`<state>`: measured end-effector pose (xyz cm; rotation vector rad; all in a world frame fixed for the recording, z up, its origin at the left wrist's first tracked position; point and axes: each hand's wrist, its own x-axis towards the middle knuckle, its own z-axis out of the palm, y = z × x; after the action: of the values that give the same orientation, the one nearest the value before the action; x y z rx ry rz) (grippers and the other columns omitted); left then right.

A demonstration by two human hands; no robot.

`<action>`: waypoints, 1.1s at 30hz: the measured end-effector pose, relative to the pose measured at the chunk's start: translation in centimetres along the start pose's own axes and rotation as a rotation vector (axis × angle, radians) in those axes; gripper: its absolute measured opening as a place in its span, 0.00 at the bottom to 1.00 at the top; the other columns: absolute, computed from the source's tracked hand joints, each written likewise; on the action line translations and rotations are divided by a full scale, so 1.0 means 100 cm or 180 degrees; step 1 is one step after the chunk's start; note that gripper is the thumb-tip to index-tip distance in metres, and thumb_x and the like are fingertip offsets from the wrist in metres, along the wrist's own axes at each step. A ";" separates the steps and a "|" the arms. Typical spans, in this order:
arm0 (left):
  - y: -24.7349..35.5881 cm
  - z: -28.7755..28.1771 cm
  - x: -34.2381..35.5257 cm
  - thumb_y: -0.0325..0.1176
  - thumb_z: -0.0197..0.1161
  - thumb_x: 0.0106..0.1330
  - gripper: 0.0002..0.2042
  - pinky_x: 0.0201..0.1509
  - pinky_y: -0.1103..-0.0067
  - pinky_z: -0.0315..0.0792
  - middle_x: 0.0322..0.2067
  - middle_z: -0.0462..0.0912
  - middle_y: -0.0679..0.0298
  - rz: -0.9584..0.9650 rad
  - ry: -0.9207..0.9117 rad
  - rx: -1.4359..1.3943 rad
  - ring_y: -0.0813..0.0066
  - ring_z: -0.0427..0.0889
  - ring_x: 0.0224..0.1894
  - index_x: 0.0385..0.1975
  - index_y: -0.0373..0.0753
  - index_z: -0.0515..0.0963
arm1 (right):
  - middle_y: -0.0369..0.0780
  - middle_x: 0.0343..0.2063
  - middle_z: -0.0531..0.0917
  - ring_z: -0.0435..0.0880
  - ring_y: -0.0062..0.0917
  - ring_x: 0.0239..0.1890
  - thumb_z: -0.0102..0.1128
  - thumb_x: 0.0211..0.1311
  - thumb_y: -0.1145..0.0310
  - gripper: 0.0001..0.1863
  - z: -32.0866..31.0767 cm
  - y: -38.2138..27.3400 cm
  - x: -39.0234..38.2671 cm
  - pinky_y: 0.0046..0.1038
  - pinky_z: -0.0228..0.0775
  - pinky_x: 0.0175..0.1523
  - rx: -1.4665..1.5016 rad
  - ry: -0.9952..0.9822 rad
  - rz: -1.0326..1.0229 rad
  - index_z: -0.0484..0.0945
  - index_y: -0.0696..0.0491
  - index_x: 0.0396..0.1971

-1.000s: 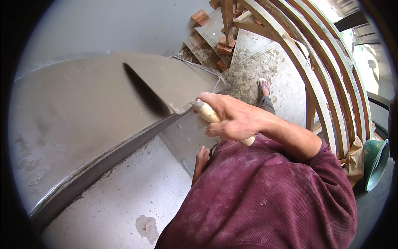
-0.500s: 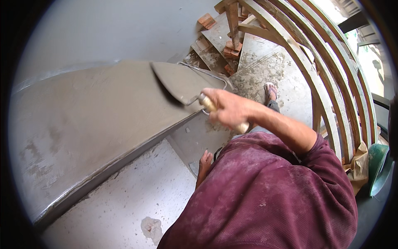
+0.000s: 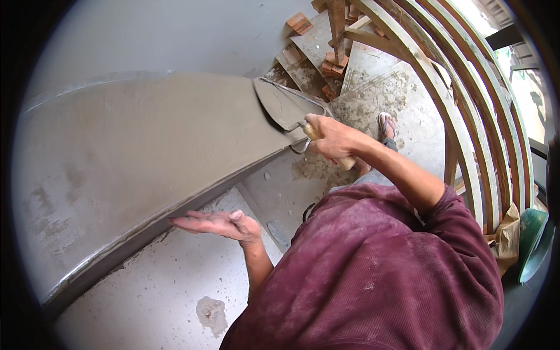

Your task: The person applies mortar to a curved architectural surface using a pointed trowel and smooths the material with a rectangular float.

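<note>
The trowel (image 3: 279, 108) is over the right-hand end of the plastered step (image 3: 146, 146), its long edge dark against the grey-brown coat; whether the whole blade touches the surface cannot be told. Its pale wooden handle sticks out past the step's front edge, and there the right hand (image 3: 333, 139) has its fingers wrapped round it, the butt end showing beyond the fist.

The left hand (image 3: 219, 224) holds nothing. It is spread flat, palm upward, fingers stretched toward the left, in front of the step's dark front face (image 3: 125, 254); whether the fingertips touch that face cannot be told.

A bent metal rod (image 3: 322, 107) loops round the step's right end, close by the blade. The step's coat is mostly smooth, with rougher, darker patches toward its left end. A white speckled slab (image 3: 169, 280) lies below the step's front face, bearing a grey patch (image 3: 212, 315).

Behind the step rises a grey wall (image 3: 163, 41). Beyond the step's right end are reddish bricks (image 3: 334, 64) and a sandalled foot (image 3: 387, 123). Well to the right of the step stand a curved wooden railing (image 3: 434, 87), crumpled brown paper (image 3: 507, 236) and a green container (image 3: 532, 233).
</note>
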<state>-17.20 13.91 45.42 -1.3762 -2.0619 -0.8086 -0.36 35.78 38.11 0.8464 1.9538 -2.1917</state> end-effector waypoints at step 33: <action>-0.022 0.018 0.072 0.69 0.56 0.60 0.57 0.69 0.40 0.26 0.73 0.25 0.42 0.1108 0.0691 0.0780 0.43 0.18 0.74 0.73 0.30 0.34 | 0.40 0.31 0.74 0.77 0.32 0.29 0.59 0.49 0.73 0.28 0.031 -0.046 -0.140 0.33 0.71 0.37 0.0360 0.0090 -0.1738 0.65 0.55 0.53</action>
<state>-21.89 19.00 48.82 -1.3883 -1.6335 -0.5122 8.42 29.63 48.65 0.3775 2.3061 -2.6002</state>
